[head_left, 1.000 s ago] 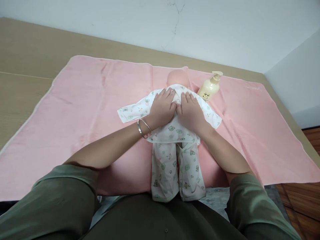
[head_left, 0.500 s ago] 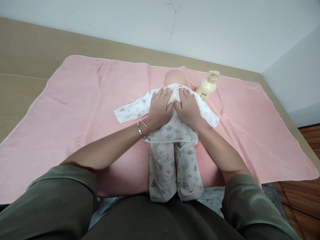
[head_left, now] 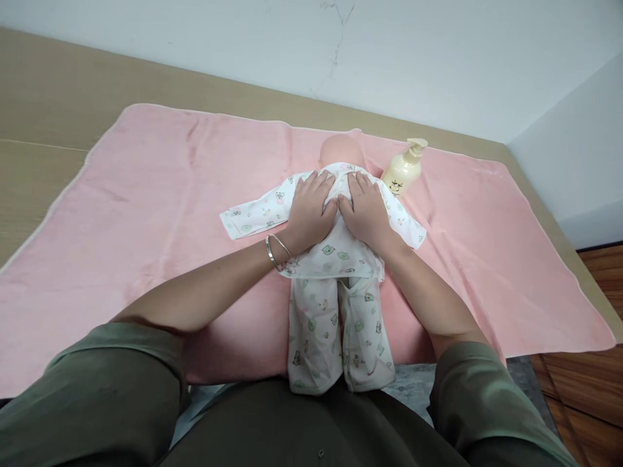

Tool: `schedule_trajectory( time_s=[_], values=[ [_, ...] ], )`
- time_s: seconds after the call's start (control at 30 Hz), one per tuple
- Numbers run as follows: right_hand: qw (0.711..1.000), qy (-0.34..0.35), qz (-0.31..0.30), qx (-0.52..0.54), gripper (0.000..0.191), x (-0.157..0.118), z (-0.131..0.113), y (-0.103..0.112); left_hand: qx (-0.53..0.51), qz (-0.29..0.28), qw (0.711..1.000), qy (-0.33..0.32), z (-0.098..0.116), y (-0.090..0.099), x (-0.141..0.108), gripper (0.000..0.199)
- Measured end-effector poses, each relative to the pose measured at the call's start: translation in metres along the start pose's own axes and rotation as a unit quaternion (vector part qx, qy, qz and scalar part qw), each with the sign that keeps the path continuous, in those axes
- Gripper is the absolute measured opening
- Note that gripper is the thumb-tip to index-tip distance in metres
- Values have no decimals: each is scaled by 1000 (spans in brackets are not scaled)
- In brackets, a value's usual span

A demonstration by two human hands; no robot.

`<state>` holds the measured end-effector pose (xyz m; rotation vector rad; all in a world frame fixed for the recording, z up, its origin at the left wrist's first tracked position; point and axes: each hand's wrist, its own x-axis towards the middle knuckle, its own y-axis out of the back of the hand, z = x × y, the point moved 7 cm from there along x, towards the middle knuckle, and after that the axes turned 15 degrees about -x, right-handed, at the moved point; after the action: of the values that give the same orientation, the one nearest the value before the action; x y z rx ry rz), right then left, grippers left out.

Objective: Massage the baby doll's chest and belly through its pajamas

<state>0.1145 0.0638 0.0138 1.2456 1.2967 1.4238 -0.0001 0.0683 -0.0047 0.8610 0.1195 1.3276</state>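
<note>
While left hand [head_left: 312, 211] and right hand [head_left: 368, 214] lie flat on doll [head_left: 338, 256], gripping nothing, light, even palm pressure seems best; bottle [head_left: 403, 170] just beside doll.

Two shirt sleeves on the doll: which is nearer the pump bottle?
The sleeve beside the right hand: its upper part lies by the pump bottle. The other sleeve extends out beside the left hand, away from the pump bottle.

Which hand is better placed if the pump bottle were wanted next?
Probably the right hand: it rests on the patterned top, nearer the pump bottle, while the left hand lies on the farther side.
</note>
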Motion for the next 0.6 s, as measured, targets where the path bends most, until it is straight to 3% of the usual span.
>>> schedule_trajectory(
  time_s=[0.4, 0.6],
  values=[
    [1000, 0, 0, -6, 62, 0, 0, 0, -1, 1, 1000, -5, 0, 0, 0, 52],
    [1000, 4, -4, 1, 62, 0, 1, 2, 40, -21, 999, -25, 15, 1, -8, 52]
  ],
)
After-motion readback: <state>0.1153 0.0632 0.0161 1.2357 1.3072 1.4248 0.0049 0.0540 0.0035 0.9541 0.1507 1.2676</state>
